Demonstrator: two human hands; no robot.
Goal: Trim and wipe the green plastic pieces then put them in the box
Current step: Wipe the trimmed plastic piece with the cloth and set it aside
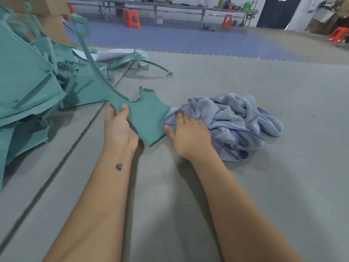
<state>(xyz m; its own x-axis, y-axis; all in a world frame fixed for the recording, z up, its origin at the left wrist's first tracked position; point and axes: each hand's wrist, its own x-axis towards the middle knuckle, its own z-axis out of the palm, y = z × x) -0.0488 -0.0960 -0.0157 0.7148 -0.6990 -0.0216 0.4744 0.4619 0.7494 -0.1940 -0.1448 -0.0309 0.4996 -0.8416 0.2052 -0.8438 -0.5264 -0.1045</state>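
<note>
Fingers of the left hand point(120, 127) pinch the near corner of the green plastic piece point(145, 118), thumb on top, its long curved arm running up and away to the left. Just right of it, touching its edge, the right hand point(186, 132) lies with loose fingers on the blue cloth point(236, 118), nearer for wiping. No box identifiable.

Both arms are bare from the hands back to the near edge of the view, with no sleeves, gloves, watch or rings showing. The left hand point(120, 129) has a small dark tattoo just behind its wrist, on the forearm. The right hand point(188, 137) carries no visible marking behind it.
</note>
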